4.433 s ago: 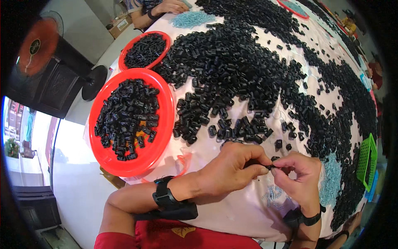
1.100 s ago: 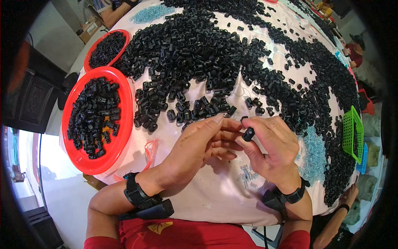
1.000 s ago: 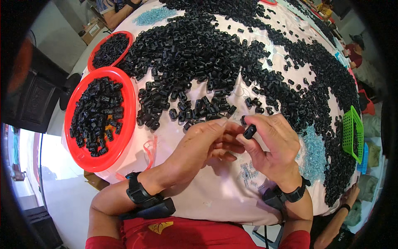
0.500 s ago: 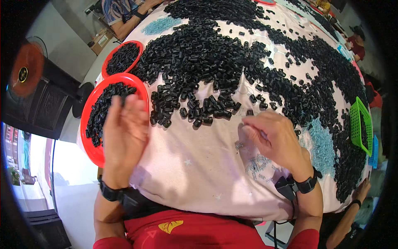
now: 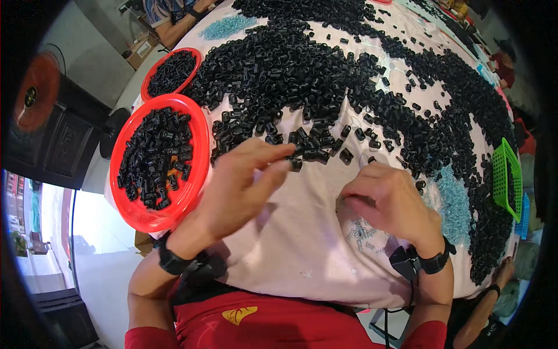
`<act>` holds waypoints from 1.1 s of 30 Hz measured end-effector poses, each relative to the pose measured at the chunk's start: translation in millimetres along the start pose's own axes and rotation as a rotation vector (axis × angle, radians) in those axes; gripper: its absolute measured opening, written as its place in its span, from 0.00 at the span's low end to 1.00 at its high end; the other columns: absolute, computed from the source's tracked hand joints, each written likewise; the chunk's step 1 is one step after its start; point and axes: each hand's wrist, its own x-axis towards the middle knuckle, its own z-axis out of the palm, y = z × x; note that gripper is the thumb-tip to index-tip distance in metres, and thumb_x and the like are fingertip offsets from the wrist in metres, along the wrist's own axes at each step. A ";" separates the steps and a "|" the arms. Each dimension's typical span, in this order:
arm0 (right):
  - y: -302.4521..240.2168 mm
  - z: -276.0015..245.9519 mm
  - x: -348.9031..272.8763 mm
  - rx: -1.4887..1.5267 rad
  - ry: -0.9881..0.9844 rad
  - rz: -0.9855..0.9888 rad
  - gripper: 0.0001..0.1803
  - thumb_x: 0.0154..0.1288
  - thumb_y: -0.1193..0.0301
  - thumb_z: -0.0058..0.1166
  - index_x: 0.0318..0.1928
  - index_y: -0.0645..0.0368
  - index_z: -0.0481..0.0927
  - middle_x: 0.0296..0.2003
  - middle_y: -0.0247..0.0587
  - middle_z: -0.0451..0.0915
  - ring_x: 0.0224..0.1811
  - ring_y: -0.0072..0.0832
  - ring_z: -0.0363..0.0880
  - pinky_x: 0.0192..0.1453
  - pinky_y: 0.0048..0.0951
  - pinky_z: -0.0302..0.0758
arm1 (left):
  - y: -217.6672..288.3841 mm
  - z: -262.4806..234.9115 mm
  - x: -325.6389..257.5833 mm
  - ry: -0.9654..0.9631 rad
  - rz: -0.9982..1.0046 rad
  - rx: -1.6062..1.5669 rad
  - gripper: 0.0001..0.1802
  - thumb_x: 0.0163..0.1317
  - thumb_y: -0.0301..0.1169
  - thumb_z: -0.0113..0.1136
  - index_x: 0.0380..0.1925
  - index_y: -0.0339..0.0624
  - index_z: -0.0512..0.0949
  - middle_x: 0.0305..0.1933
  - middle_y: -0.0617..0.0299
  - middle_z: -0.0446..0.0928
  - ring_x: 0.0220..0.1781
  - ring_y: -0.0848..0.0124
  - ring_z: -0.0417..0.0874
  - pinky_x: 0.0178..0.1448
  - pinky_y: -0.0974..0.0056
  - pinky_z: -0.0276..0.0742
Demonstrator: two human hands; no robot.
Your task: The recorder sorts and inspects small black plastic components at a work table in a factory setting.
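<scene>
My left hand (image 5: 247, 183) reaches over the cloth toward the front edge of a big heap of small black plastic pieces (image 5: 279, 75). Its thumb and forefinger are apart, beside a loose black piece (image 5: 296, 165), and I see nothing held between them. Curled fingers face inward on my right hand (image 5: 390, 200), low over the cloth; whatever they may hold is hidden. Small silvery spring-like parts (image 5: 363, 232) lie scattered just below that hand. To the left, a red plastic bowl (image 5: 200, 157) holds many black pieces.
Behind it stands a second red bowl (image 5: 195, 72) of thin black parts. Bluish-silver piles of small parts lie at the right (image 5: 453, 203) and far left (image 5: 228, 27). A green basket (image 5: 501, 174) stands at the right edge. Other people's arms (image 5: 180, 26) show around the table.
My left hand has moved right, from over the near red bowl to the front of the black heap. The right hand stays nearly in place, curled.
</scene>
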 end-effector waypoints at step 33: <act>2.3 -6.5 2.7 0.082 0.258 0.070 0.08 0.57 0.83 0.63 0.38 0.63 0.84 0.29 0.46 0.81 0.32 0.45 0.80 0.38 0.41 0.77 | 4.7 21.9 34.1 -0.121 0.231 0.396 0.10 0.59 0.22 0.68 0.41 0.39 0.81 0.35 0.53 0.77 0.35 0.55 0.83 0.42 0.55 0.78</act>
